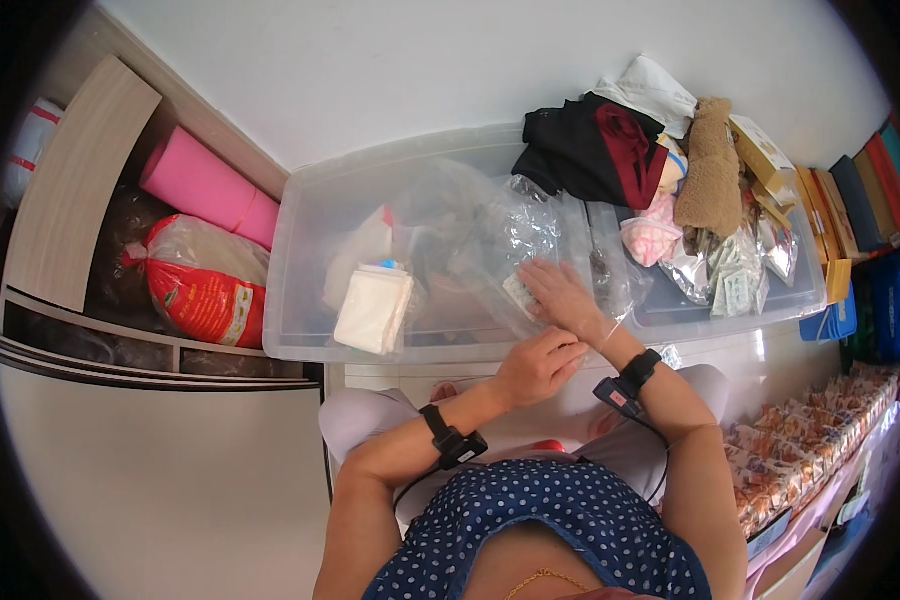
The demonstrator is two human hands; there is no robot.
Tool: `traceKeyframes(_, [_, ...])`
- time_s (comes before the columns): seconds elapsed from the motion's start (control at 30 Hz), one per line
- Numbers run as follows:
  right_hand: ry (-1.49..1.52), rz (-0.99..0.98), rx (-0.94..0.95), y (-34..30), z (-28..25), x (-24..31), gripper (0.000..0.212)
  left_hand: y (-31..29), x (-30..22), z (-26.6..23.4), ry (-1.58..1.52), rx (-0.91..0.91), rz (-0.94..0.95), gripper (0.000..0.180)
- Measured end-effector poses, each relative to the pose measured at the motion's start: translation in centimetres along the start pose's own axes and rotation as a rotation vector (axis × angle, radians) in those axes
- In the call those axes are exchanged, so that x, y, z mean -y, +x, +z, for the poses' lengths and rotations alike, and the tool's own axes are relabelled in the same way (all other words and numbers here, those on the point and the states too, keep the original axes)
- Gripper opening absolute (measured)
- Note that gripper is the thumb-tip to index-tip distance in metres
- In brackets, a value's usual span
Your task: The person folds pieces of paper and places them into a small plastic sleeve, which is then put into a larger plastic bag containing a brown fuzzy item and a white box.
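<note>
My right hand (567, 300) reaches inside a large clear plastic bag (480, 240) spread over a translucent plastic bin lid or box top (310, 220). Between its thumb and fingers is a small pale packet (518, 291). The bag's edge crosses near my right wrist. There my left hand (542, 367) is closed, its fingertips pinched at the bag's edge. Left of the bag, a folded cream cloth (373, 312) lies in clear wrapping, with a white packet with a red corner (368, 240) behind it.
Black and maroon fabric (590, 150), a brown towel roll (710, 165), a pink cloth bundle (652, 232) and small packets (740, 275) crowd the right. A cabinet on the left holds a pink roll (205, 185) and a red-and-clear bag (205, 285). Stacked packs (810, 430) stand at right.
</note>
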State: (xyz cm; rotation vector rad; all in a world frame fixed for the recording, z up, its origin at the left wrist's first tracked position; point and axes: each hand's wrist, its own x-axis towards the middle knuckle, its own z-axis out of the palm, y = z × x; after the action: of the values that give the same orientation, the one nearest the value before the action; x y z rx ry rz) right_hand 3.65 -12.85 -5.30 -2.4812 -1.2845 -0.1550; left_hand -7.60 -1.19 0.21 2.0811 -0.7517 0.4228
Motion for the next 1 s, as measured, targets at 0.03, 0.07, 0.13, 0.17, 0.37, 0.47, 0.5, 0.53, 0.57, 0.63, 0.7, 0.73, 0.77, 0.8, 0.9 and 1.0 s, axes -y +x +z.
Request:
traceKeyframes(0.03, [0.000, -0.003, 0.000, 0.2, -0.2, 0.0, 0.061, 0.0, 0.0, 0.0, -0.022, -0.009, -0.037, 0.020])
traceKeyframes(0.07, [0.025, -0.021, 0.009, 0.4, -0.4, 0.0, 0.067, 0.0, 0.2, -0.1, -0.020, -0.010, -0.038, 0.020])
traceKeyframes(0.13, [0.050, -0.040, 0.020, 0.5, -0.9, -0.1, 0.073, 0.0, 0.5, -0.1, -0.025, -0.030, -0.059, 0.019])
traceKeyframes(0.17, [0.090, -0.044, 0.004, 0.5, -1.2, -0.1, 0.075, 0.0, 0.6, -0.1, -0.024, -0.032, -0.060, 0.019])
traceKeyframes(0.37, [0.191, -0.020, -0.015, 0.5, -2.0, 0.1, 0.074, -0.1, 0.8, -0.1, 0.001, -0.009, -0.013, 0.018])
traceKeyframes(0.47, [0.269, 0.088, -0.014, 0.3, -1.6, 0.2, 0.071, -0.1, 0.7, 0.0, -0.011, 0.002, -0.048, 0.017])
traceKeyframes(0.5, [0.308, 0.146, -0.057, 0.1, -1.3, 0.2, 0.070, -0.2, 0.8, 0.1, -0.010, 0.004, -0.055, 0.017])
traceKeyframes(0.53, [0.308, 0.144, -0.057, 0.1, -1.5, 0.3, 0.070, -0.3, 0.8, 0.1, -0.007, 0.003, -0.064, 0.017])
traceKeyframes(0.57, [0.251, 0.116, -0.093, 0.1, -1.7, 0.4, 0.068, -0.4, 0.9, 0.1, -0.006, 0.002, -0.065, 0.017])
traceKeyframes(0.63, [0.193, 0.088, -0.129, 0.0, -1.8, 0.5, 0.067, -0.6, 1.0, 0.1, 0.010, 0.028, -0.055, 0.018])
traceKeyframes(0.7, [0.223, 0.124, -0.095, -0.1, -2.0, 0.4, 0.065, -0.7, 1.0, 0.0, 0.001, 0.047, -0.068, 0.021])
traceKeyframes(0.73, [0.222, 0.123, -0.095, 0.0, -2.2, 0.5, 0.065, -0.6, 0.8, -0.2, -0.008, 0.066, -0.082, 0.024])
traceKeyframes(0.77, [0.255, 0.183, -0.045, 0.1, -2.5, 0.6, 0.064, -0.5, 0.7, -0.5, -0.008, 0.065, -0.082, 0.024])
traceKeyframes(0.8, [0.288, 0.242, 0.005, 0.2, -2.7, 0.7, 0.064, -0.4, 0.7, -0.8, -0.001, 0.055, -0.055, 0.027])
traceKeyframes(0.9, [0.226, 0.428, -0.050, -0.3, -1.6, 0.3, 0.047, -0.7, 1.0, -1.6, 0.049, 0.044, -0.051, 0.031])
traceKeyframes(1.0, [0.385, 0.402, -0.004, -0.4, -1.4, -1.6, 0.026, -1.2, 1.2, -1.8, 0.222, 0.056, -0.203, 0.029])
